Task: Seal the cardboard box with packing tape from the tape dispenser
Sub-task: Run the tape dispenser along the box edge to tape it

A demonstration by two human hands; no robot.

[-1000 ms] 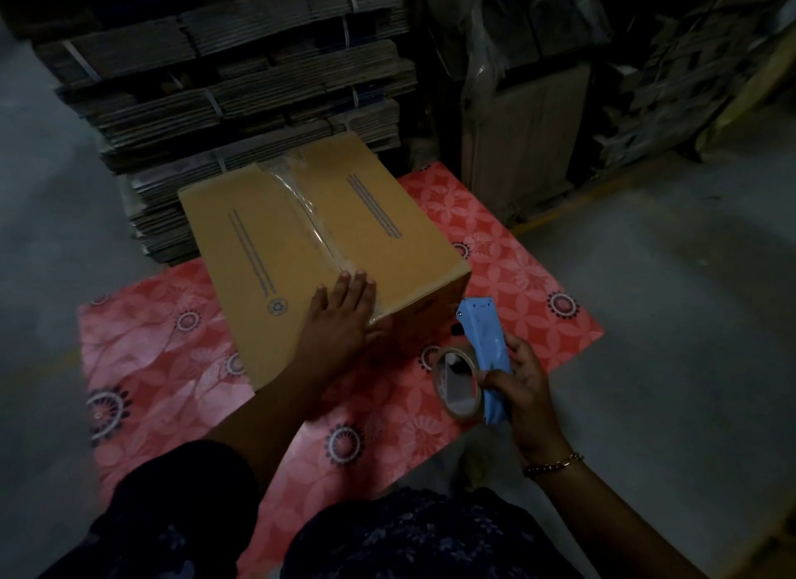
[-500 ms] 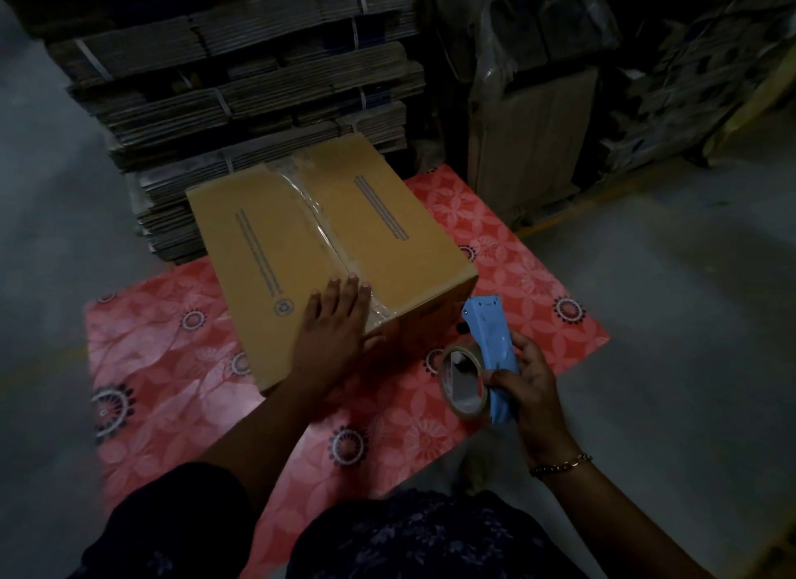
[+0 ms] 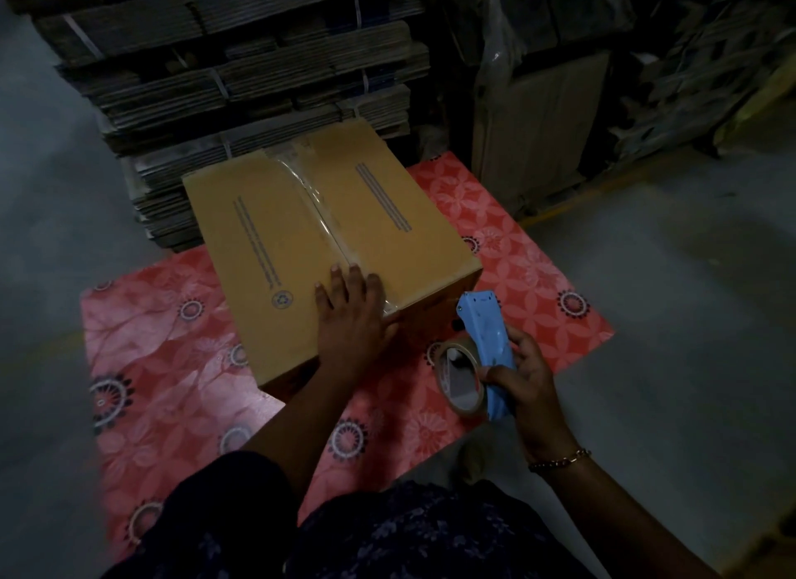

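Resting on a red floral mat (image 3: 150,363) on the concrete floor, the cardboard box (image 3: 301,233) sits closed in front of stacks of flattened cartons (image 3: 237,61). We see clear packing tape (image 3: 318,203) running along its centre seam and down over the near edge. Our left hand (image 3: 351,315) lies flat on the box top at that near end, fingers (image 3: 336,281) released and spread over the tape. Our right hand (image 3: 527,380) is clenched around the blue tape dispenser (image 3: 489,337), held just beside the box's near right corner, apart from it, with 1 tape roll (image 3: 458,376) showing on its left side. A bracelet (image 3: 560,460) circles the right wrist.
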